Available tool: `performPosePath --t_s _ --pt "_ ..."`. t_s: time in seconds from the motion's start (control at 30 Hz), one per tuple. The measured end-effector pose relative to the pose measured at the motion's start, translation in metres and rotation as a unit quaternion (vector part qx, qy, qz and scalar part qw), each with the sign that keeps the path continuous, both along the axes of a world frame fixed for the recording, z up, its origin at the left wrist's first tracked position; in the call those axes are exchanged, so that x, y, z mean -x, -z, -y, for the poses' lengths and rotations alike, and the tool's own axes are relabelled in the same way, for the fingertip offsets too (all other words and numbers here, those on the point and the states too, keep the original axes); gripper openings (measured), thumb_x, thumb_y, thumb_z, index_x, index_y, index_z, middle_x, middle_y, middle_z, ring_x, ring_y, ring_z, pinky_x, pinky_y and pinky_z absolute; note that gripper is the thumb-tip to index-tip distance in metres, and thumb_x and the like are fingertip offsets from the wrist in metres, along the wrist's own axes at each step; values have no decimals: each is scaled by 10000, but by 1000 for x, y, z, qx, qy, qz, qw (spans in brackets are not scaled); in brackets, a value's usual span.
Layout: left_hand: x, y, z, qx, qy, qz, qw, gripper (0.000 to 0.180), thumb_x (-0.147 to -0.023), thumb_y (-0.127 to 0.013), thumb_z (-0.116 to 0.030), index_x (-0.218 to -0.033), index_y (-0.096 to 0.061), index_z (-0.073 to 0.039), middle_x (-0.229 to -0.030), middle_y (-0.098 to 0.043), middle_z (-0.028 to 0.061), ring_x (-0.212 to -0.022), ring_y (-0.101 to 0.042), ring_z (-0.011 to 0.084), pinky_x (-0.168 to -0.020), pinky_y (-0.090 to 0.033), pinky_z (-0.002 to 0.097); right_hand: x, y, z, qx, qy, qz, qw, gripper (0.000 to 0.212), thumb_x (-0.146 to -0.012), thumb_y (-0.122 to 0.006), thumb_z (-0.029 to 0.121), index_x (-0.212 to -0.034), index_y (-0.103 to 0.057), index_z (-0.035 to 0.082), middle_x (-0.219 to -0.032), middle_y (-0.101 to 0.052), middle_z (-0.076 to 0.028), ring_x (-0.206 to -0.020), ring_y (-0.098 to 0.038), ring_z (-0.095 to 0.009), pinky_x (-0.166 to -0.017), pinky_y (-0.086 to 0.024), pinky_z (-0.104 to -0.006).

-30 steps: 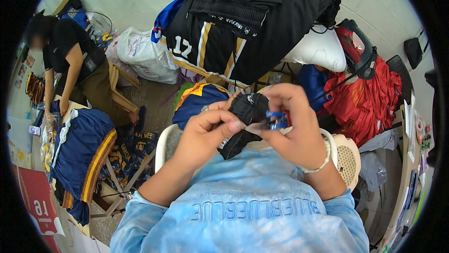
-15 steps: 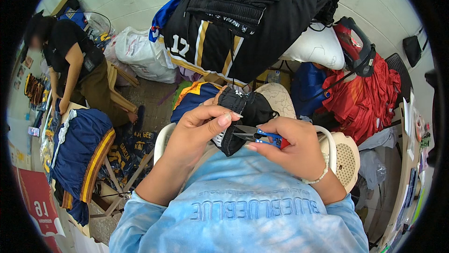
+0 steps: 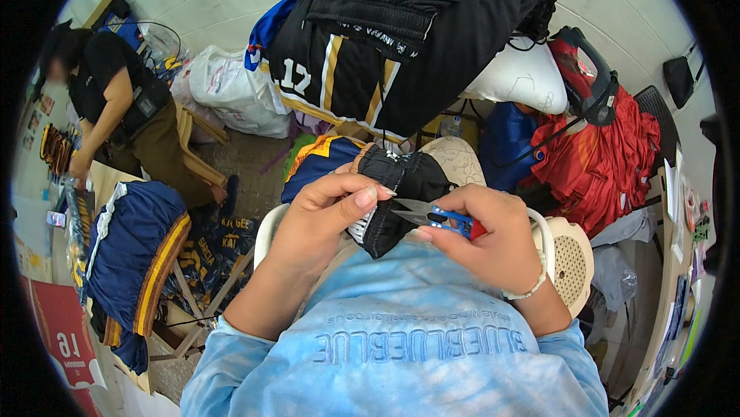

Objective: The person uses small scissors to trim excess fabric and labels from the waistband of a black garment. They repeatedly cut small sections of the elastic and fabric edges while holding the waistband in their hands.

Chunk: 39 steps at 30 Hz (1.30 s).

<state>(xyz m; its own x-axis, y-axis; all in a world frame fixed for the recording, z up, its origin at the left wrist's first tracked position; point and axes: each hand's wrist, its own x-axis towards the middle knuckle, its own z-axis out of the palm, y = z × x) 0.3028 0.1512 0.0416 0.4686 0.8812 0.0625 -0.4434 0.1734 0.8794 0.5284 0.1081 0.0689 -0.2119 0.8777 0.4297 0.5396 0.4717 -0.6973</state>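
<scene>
A bunched black garment (image 3: 412,174) with a gathered, elastic-looking band and a white-patterned patch lies in front of my body. My left hand (image 3: 312,220) holds it at the band's edge, thumb and index finger pinched together. Whether a loose thread is also in that pinch is too small to tell. In my right hand (image 3: 493,236) is a pair of thread snips (image 3: 453,221) with blue handles and a bit of red. Their metal blades point left, over the black cloth and close to my left fingertips.
Beyond my hands hangs a heap of black shorts (image 3: 339,70) with white and gold stripes. An iron (image 3: 582,78) rests at right above red garments (image 3: 601,163). Navy shorts (image 3: 131,240) lie at left, near another person (image 3: 116,93). White plastic bags (image 3: 231,89) stand behind.
My right hand has shifted slightly right with the snips, and the blades have drawn back a little from my left fingers. The person at left has moved their arm outward.
</scene>
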Motion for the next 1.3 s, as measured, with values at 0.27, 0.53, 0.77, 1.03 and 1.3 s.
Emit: performPosePath --t_s 0.27,0.53,0.77,1.03,1.3 --pt "11 3 -6 1 35 31 999 139 -929 -643 -141 -940 -699 -15 -1029 -622 76 -978 -575 155 -912 -421 302 -8 3 -6 -10 47 -28 998 292 -737 -834 128 -938 -659 8 -786 -632 -42 -683 -568 -92 -626 -459 -233" --pt "19 4 -9 -57 38 -11 998 163 -928 -654 -183 -906 -681 -23 -964 -626 48 -935 -569 143 -877 -421 295 -4 25 -15 27 13 -130 991 518 -759 -833 215 -1167 -561 48 -762 -560 -20 -681 -528 -115 -644 -458 -254" --pt "31 0 -16 -77 -18 -89 993 155 -979 -585 -216 -936 -590 -67 -888 -566 -18 -824 -490 76 -775 -386 229 19 63 -52 185 -121 -255 942 499 -780 -820 175 -1211 -603 48 -768 -539 23 -709 -470 -75 -663 -403 -231" --pt "46 -4 -27 -105 -17 -156 982 167 -1006 -519 -221 -933 -530 -71 -895 -495 -17 -863 -452 83 -803 -360 235 12 60 -53 163 -84 -217 959 212 -827 -770 176 -761 -641 22 -708 -538 -3 -668 -470 -82 -630 -383 -247" --pt "32 -2 -25 -160 -24 -124 979 364 -941 -613 -312 -1164 -548 -33 -1363 -493 173 -1253 -490 232 -1014 -406 371 22 51 -43 166 -30 -263 950 231 -852 -744 154 -742 -594 17 -702 -472 25 -658 -416 -63 -612 -357 -232"
